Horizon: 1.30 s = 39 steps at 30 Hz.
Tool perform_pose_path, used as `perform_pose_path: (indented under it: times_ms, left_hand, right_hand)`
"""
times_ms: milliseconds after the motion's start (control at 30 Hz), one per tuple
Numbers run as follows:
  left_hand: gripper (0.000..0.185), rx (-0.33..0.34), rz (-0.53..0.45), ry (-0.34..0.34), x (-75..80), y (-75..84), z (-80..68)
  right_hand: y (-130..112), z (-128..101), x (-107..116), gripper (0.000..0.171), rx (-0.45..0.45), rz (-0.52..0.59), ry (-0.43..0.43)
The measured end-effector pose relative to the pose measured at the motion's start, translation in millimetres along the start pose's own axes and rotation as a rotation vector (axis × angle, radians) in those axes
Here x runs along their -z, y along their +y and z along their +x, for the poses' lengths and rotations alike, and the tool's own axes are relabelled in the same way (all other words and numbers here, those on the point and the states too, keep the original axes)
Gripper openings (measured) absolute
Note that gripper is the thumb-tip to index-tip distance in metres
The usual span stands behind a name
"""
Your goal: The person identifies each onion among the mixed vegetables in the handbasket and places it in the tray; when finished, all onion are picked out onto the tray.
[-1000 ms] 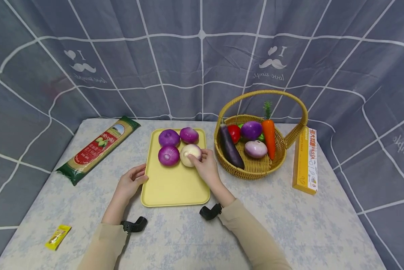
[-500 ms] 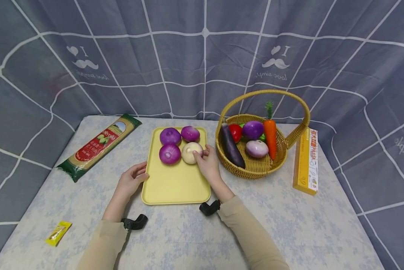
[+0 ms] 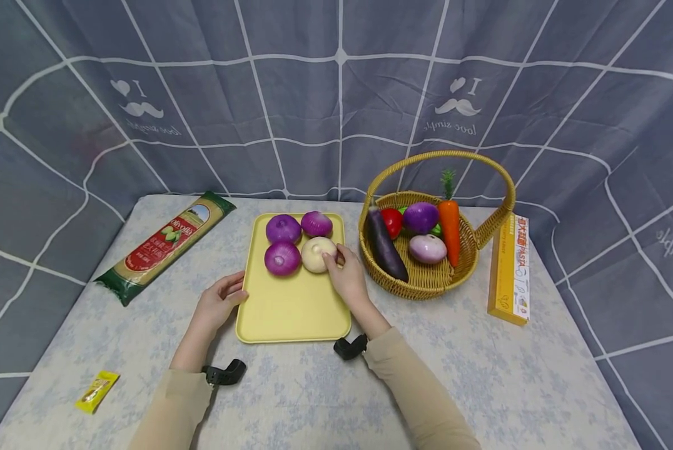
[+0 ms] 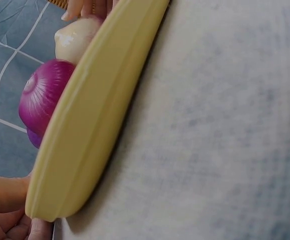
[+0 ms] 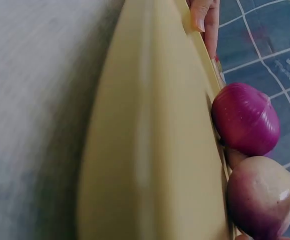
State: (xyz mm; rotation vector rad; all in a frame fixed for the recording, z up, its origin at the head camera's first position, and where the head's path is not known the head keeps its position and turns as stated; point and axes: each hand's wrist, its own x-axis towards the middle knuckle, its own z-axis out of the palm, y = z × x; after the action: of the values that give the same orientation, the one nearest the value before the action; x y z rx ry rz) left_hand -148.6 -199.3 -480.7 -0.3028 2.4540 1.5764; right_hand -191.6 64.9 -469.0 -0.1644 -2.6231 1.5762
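Head view, centre of frame: the pale onion (image 3: 315, 255) sits on the yellow tray (image 3: 293, 312), pinched between the right hand's (image 3: 348, 275) thumb and fingers; the left hand (image 3: 218, 301) grips the tray's rim. Light, even pressure should stop it rolling.

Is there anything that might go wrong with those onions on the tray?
The pale onion looks round, so it may roll if the right hand lets go. It might then bump the purple onion beside it. The left hand holds the edge of the yellow tray; an accidental tug could shift the onions.
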Motion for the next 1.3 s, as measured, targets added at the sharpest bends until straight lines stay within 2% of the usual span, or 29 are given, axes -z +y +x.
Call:
perform_pose_path:
  times_ms: [200,400,567,767,1000,1300]
  left_hand:
    - [0.052,-0.002,0.011,-0.001,-0.3,0.3,0.9]
    - [0.053,-0.003,0.006,0.003,-0.5,0.0,0.2]
    - [0.053,-0.010,0.004,0.001,-1.0,-2.3,0.9]
    - [0.052,-0.025,0.007,0.009,-1.0,-4.4,1.9]
    - [0.052,-0.015,0.000,0.008,0.1,-3.9,1.0]
    - [0.052,-0.006,0.000,0.002,0.0,-4.0,1.9]
  right_hand:
    - [-1,-6,8,0.054,0.027,-0.033,-0.008]
    - [-6,-21,24,0.042,0.121,-0.038,-0.012]
    - [-12,-38,47,0.034,0.162,0.074,-0.043]
    - [-15,-54,85,0.020,0.258,0.110,0.006]
    - [-10,-58,127,0.018,0.215,0.113,0.034]
    - [11,-46,169,0.023,0.160,0.040,0.141]
